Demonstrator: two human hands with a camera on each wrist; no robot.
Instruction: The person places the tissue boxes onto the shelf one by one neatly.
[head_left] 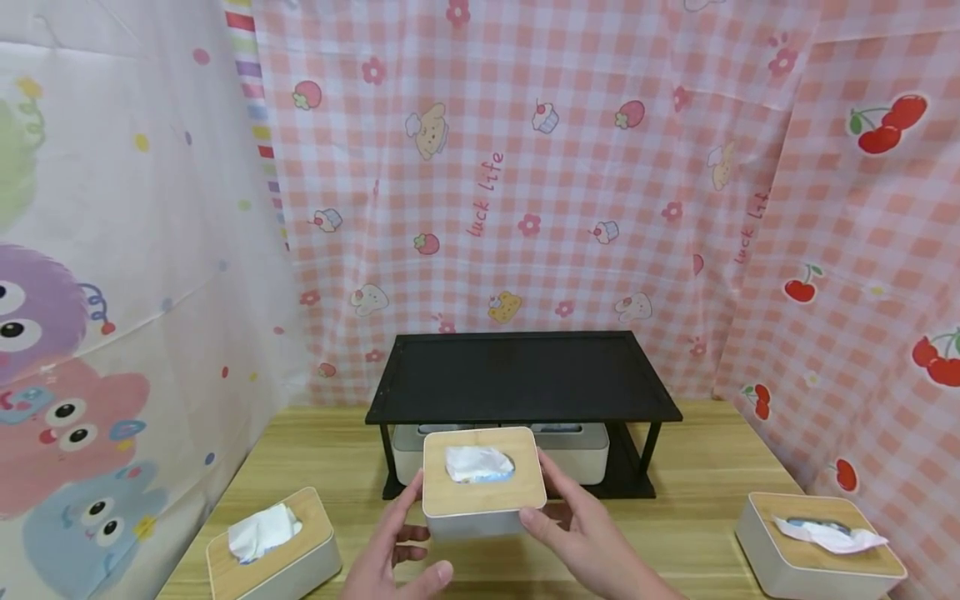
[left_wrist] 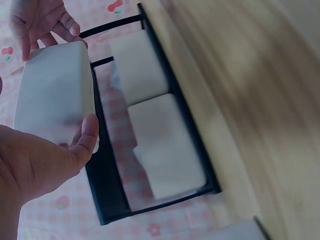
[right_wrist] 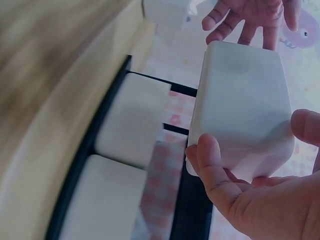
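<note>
A tissue box point(head_left: 483, 497) with a wooden lid and pale sides is held up in front of the black shelf point(head_left: 525, 375), a tissue showing in its oval slot. My right hand point(head_left: 588, 533) grips its right end, thumb at the near corner and fingers round the far side. At the left end, my left hand point(head_left: 390, 546) is spread, its index finger alongside the box and its thumb standing away. In the right wrist view the smooth pale underside of the tissue box point(right_wrist: 245, 95) shows, with the left hand point(right_wrist: 250, 20) just beyond its far end.
Two more tissue boxes, one a pale box point(left_wrist: 167, 145), sit side by side under the shelf top, partly hidden in the head view. Another tissue box point(head_left: 273, 546) stands on the wooden table point(head_left: 300, 450) at left, and one more box point(head_left: 821, 546) at right. Patterned curtains point(head_left: 525, 167) surround the table.
</note>
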